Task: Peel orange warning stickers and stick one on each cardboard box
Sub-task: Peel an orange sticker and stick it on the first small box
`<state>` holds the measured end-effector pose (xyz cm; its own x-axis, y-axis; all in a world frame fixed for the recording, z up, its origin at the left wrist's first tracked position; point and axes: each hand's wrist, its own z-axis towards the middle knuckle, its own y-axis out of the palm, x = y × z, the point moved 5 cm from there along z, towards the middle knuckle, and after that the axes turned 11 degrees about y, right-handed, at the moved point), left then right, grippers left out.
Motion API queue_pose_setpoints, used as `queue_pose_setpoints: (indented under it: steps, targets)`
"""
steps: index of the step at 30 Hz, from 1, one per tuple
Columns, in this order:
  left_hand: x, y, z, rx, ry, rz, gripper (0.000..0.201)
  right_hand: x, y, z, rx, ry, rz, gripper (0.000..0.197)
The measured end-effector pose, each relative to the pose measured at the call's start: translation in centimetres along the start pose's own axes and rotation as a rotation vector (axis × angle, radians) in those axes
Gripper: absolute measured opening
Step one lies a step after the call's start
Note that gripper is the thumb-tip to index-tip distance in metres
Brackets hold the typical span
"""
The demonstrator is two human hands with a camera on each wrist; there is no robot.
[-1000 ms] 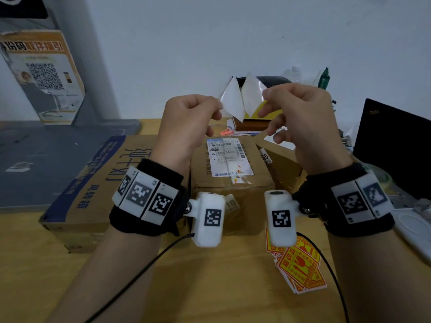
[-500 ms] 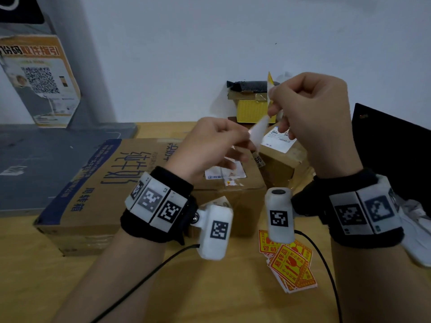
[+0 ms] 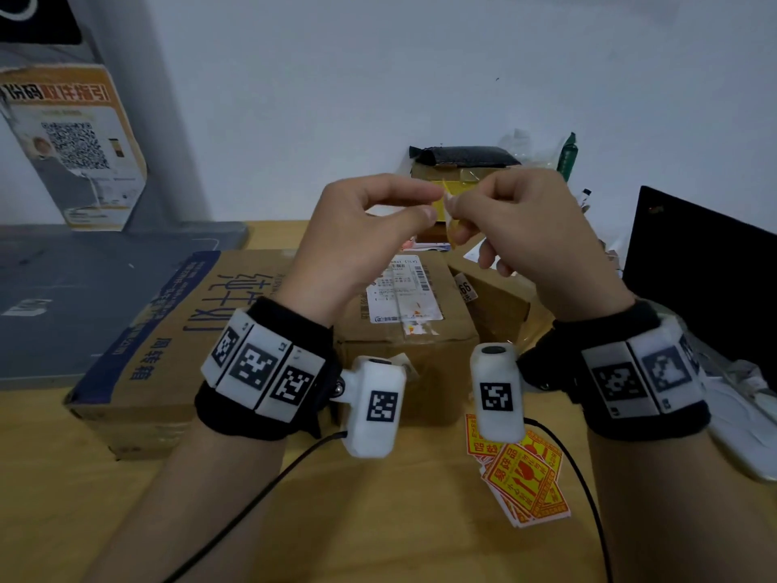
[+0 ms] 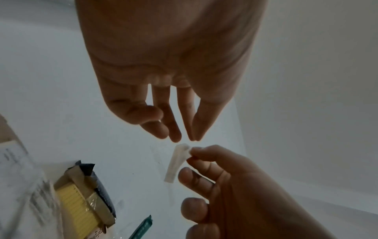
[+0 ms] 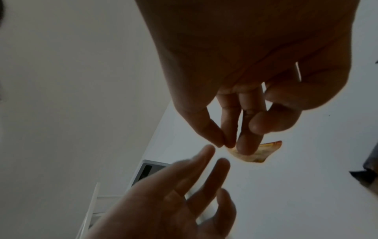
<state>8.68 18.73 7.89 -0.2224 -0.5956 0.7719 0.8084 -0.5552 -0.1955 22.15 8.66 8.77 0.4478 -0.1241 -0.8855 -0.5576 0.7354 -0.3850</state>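
Observation:
My right hand (image 3: 456,204) is raised above the boxes and pinches a peeled orange warning sticker (image 5: 257,153) between thumb and fingertips; in the left wrist view the sticker (image 4: 176,161) shows as a pale curled strip. My left hand (image 3: 431,202) is level with it, fingers nearly straight, tips just short of the sticker (image 3: 446,194) and holding nothing. Below lie a large blue-printed cardboard box (image 3: 168,330), a middle box with a shipping label (image 3: 403,347) and a smaller box (image 3: 500,305) to its right. A pile of orange stickers (image 3: 521,477) lies on the wooden table.
A small yellow box (image 3: 462,178) with a black pouch on it stands at the back wall. A black laptop (image 3: 706,279) and a white object (image 3: 748,439) are at the right. A grey board (image 3: 84,296) lies at the left. Cables trail from both wrists.
My left hand, lower half a second ago with a white backing piece, has risen to meet the right hand and now holds nothing. The right hand has come down slightly with the sticker.

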Motion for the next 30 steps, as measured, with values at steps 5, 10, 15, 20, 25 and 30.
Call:
queue_pose_setpoints:
  steps: [5,10,15,20,25,30]
  targets:
    - [-0.2,-0.2,0.1,-0.029,-0.018,-0.024,0.024,-0.1,1.1,-0.2,-0.058,0.003,0.059,0.022]
    - [-0.7,-0.6,0.2,-0.023,-0.049,-0.016,0.022,-0.1,1.5,-0.3,-0.094,-0.003,0.063,0.03]
    - [-1.2,-1.0,0.2,0.041,-0.109,0.0,0.008,0.2,1.3,-0.1,-0.095,0.0,0.046,0.034]
    - [-1.5,-1.8,0.2,0.147,-0.185,-0.041,0.012,1.1,1.4,0.3,-0.088,0.044,-0.096,0.027]
    - [-1.6,-2.1,0.0,0.152,-0.23,-0.048,0.009,1.5,2.0,0.3,-0.195,0.091,-0.235,0.029]
    - [-2.1,-2.3,-0.2,0.075,-0.304,0.045,0.016,1.8,2.0,0.5,-0.203,0.112,-0.294,0.028]
